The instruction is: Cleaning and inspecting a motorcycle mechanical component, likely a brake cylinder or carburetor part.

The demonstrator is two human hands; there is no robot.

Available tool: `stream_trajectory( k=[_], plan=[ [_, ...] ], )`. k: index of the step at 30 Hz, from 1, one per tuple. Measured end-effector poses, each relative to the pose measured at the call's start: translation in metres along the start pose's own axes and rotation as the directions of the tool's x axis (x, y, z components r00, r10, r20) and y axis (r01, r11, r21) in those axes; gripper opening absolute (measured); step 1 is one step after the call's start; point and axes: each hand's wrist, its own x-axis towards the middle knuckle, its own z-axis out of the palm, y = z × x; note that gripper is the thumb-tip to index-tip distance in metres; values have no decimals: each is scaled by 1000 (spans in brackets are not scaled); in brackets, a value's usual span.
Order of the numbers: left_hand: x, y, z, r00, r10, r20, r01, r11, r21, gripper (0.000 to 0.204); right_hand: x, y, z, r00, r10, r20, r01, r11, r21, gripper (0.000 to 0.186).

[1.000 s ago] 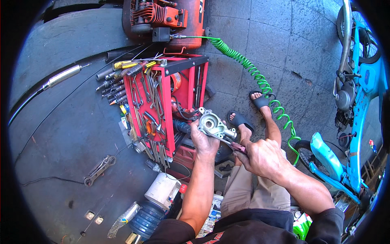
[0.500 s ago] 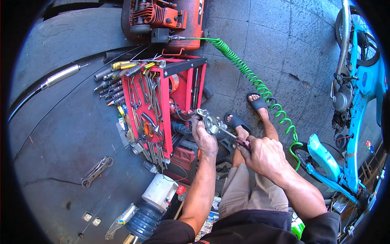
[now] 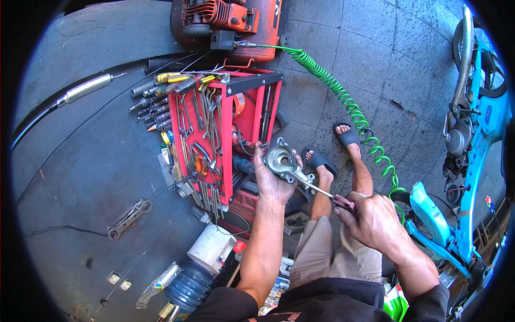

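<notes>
My left hand [image 3: 274,185] is closed round a grey cast-metal engine part [image 3: 273,168], its round bore and bolt lugs facing up. Its palm lies under the casting, with fingertips showing at both sides. In my right hand [image 3: 373,219] is a screwdriver [image 3: 344,202] with a dark reddish handle. Its thin shaft slants up and left to the lower right end of the casting. The tip meets the part there, but I cannot tell exactly where it touches.
A red tool cart [image 3: 228,142] with wrenches and screwdrivers stands left of my hands. Beyond it is an orange-red air compressor [image 3: 265,32] with a coiled green hose [image 3: 335,83]. A light-blue motorbike frame [image 3: 466,188] stands at right. A water jug [image 3: 188,287] lies lower left.
The casting has turned in my left hand, so its bore now faces up in full view. My right hand and the screwdriver have shifted slightly down and right. The whole view has shifted a little.
</notes>
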Motion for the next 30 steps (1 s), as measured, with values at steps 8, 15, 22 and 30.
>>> stream_trajectory(
  k=[8,15,22,30],
  plan=[
    [-11,-13,22,987,84,-139,-78,996,45,39,6,-9,2,999,42,-8,-42,999,-4,28],
    [-10,-16,20,997,50,-55,-46,995,83,39,13,-11,11,999,45,1,-45,998,-49,29],
    [-9,-27,14,978,208,3,-204,955,214,36,28,-5,16,988,77,-134,-77,997,6,30],
    [9,-17,-5,949,316,19,-290,844,452,34,17,10,5,996,56,-69,-52,997,53,32]
  ],
)
